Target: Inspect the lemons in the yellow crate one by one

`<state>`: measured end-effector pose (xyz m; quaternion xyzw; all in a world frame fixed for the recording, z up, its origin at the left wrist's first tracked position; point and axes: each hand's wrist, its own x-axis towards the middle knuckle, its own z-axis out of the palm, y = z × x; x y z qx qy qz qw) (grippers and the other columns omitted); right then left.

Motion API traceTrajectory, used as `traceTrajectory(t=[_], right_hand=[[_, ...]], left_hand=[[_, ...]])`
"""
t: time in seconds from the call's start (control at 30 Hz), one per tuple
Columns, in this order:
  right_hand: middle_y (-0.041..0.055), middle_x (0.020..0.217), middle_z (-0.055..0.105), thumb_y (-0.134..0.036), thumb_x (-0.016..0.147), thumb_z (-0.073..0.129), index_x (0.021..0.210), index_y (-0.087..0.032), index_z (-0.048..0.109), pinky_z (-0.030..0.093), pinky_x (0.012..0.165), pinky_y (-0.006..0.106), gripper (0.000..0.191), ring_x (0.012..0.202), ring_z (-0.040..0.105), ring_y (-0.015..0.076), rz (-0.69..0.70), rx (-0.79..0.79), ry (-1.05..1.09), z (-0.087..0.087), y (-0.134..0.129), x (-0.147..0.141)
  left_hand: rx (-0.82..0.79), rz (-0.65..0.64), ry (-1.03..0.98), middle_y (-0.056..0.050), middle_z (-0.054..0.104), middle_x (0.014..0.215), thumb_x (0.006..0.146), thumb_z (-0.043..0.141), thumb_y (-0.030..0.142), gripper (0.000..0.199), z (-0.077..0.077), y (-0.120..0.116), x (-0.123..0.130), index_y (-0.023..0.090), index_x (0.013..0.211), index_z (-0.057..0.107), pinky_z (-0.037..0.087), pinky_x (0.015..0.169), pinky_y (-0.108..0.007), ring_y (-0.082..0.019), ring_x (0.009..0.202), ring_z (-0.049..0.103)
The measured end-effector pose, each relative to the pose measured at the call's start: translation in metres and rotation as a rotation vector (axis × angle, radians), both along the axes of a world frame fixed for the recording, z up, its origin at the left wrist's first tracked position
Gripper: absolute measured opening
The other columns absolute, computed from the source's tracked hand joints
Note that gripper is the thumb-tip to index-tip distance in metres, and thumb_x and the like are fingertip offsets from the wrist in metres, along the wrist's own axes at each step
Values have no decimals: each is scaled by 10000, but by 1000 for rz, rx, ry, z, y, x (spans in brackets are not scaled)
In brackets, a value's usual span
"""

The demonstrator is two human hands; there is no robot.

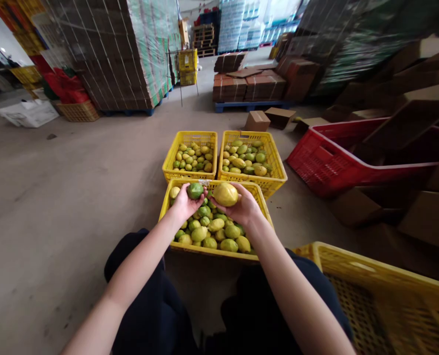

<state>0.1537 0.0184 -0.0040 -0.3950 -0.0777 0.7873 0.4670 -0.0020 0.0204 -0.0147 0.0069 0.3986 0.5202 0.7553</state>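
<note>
In my left hand [185, 203] rests a small dark green lemon [195, 191], with the fingers curled under it. My right hand [244, 206] holds a bigger, pale yellow lemon [225, 195]. Both hands are over the near yellow crate [214, 250], which is filled with green and yellow lemons [216, 225]. Just beyond it stand two more yellow crates side by side. The left one [170, 159] contains smaller lemons [192, 159], and the right one [276, 160] contains larger lemons [247, 157].
Close on my right is another yellow crate [370, 268]. Behind it, a red crate [324, 158] holds cardboard, with loose boxes [428, 217] around it. Flattened cartons [265, 86] lie on a blue pallet ahead. A wrapped stack [104, 54] stands at the back left.
</note>
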Motion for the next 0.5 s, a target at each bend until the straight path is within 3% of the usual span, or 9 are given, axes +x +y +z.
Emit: traceTrajectory(t=[0.33,0.5], right_hand=[[83,705,707,-270,902,459,1019,-132,599,615,571,341,229,669,693,220,-61,-30,57,-5,2,1],[80,678,692,-291,912,454,999,-136,607,574,465,247,234,666,696,205,-28,-102,76,-4,2,3]], left_hand=[[-35,-27,-40,-86,600,651,943,386,334,362,2,1,3,52,1011,602,502,457,-189,-139,556,577],[-34,49,4,-79,577,679,958,349,335,347,4,2,5,82,981,586,487,464,-169,-129,564,564]])
